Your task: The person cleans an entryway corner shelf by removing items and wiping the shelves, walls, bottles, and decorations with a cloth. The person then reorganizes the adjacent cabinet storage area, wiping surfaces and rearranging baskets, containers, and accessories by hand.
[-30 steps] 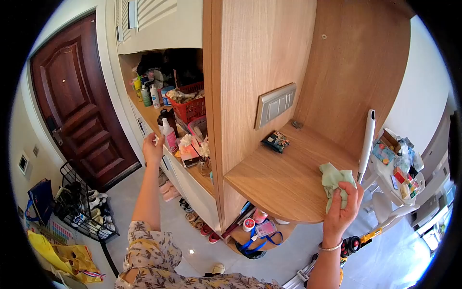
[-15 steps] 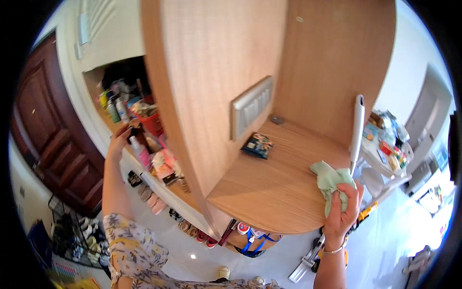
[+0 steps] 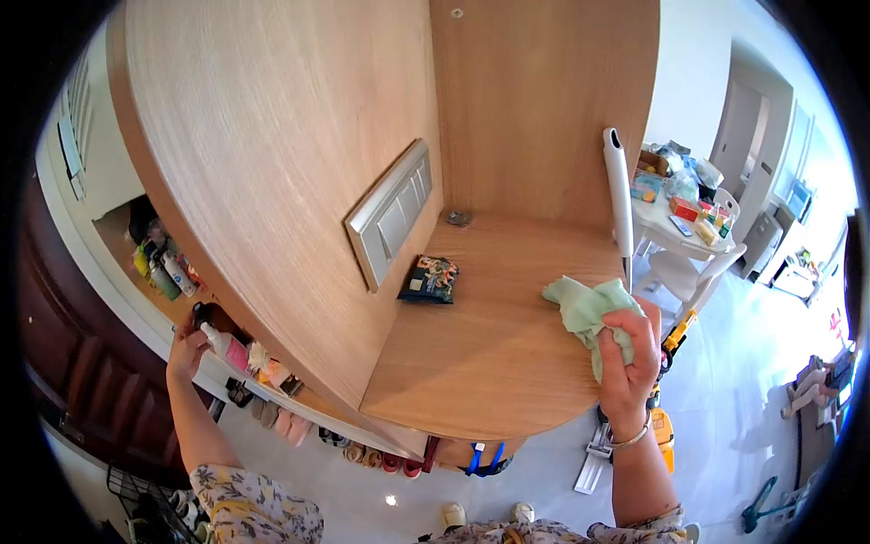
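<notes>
A pale green cloth (image 3: 584, 308) is bunched in my right hand (image 3: 632, 363), at the right edge of a rounded wooden shelf (image 3: 489, 363). Off to the left, my left hand (image 3: 188, 349) is beside a white and pink spray bottle (image 3: 227, 348) at the cabinet's open compartment; its fingers are bent together, and what they hold, if anything, I cannot make out. A dark patterned packet (image 3: 430, 279) lies on the shelf below a switch panel (image 3: 390, 216). Behind the cloth a white handle (image 3: 619, 192) stands upright.
A small clear object (image 3: 459, 218) sits in the shelf's back corner. Shoes (image 3: 292, 425) line the floor under the cabinet. At the right are a cluttered white table (image 3: 666, 232) and a white chair (image 3: 680, 275). A dark red door (image 3: 100, 381) is at the left.
The view has swung to the right, so the shelf and packet appear further left. My right hand still grips the cloth near the shelf's edge. My left hand appears lower and nearer the spray bottle.
</notes>
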A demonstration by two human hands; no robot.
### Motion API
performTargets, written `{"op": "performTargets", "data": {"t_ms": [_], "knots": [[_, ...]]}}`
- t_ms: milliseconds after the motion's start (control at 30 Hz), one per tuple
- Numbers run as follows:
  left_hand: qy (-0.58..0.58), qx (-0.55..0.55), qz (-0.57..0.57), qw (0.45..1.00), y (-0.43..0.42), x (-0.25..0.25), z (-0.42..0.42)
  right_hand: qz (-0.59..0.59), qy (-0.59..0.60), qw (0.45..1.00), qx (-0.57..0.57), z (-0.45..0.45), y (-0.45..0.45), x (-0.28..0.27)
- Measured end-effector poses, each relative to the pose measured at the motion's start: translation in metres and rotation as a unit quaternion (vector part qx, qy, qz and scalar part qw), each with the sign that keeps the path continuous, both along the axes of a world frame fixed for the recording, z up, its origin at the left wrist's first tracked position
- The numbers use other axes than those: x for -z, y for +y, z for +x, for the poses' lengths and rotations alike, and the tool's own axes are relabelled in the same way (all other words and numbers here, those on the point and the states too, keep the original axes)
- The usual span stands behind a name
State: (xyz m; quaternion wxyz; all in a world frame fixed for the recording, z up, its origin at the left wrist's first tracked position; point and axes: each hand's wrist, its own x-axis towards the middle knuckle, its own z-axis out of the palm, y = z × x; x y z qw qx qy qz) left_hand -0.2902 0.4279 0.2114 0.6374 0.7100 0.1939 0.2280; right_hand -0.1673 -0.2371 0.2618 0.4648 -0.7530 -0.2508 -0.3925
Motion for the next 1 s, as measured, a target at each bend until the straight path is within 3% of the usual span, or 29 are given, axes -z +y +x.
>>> {"op": "performTargets", "data": {"t_ms": [167,267,300,433,533,633,700,800,833,867,900,1000], "knots": [[-0.034,0.000,0.046,0.998,0.004,0.003,0.006,-0.002,-0.005,1.000,0.006,-0.002,0.000,-0.002],[-0.033,-0.138,0.084,0.986,0.023,0.008,0.002,-0.018,-0.007,1.000,0.013,-0.003,-0.001,-0.001],[-0.035,-0.136,0.084,0.987,0.023,0.002,0.000,0.003,0.001,1.000,0.006,-0.002,-0.001,0.000],[-0.159,-0.278,0.138,0.937,0.015,-0.026,-0.031,0.109,0.047,0.993,-0.026,-0.008,0.007,-0.005],[-0.238,-0.347,0.142,0.896,-0.027,-0.057,-0.064,0.065,0.037,0.997,-0.015,-0.006,0.001,-0.002],[-0.250,-0.287,0.175,0.908,-0.106,-0.074,-0.110,0.101,0.070,0.991,-0.060,-0.009,-0.002,-0.003],[-0.244,-0.185,0.167,0.937,-0.190,-0.081,-0.127,0.170,0.119,0.973,-0.105,-0.028,-0.005,-0.008],[-0.241,-0.046,0.149,0.958,-0.321,-0.071,-0.126,0.187,0.078,0.964,-0.170,-0.064,-0.008,0.010],[-0.194,0.044,0.122,0.972,-0.358,-0.071,-0.126,0.156,0.048,0.965,-0.204,-0.074,-0.010,0.014],[-0.199,0.109,0.006,0.974,-0.405,-0.074,-0.118,0.153,0.034,0.953,-0.258,-0.088,-0.008,0.011],[-0.186,0.176,-0.011,0.967,-0.425,-0.062,-0.109,0.113,0.051,0.941,-0.316,-0.100,-0.013,0.009],[-0.167,0.153,-0.030,0.974,-0.512,-0.041,-0.087,-0.087,0.034,0.889,-0.448,-0.126,-0.031,-0.014]]}}
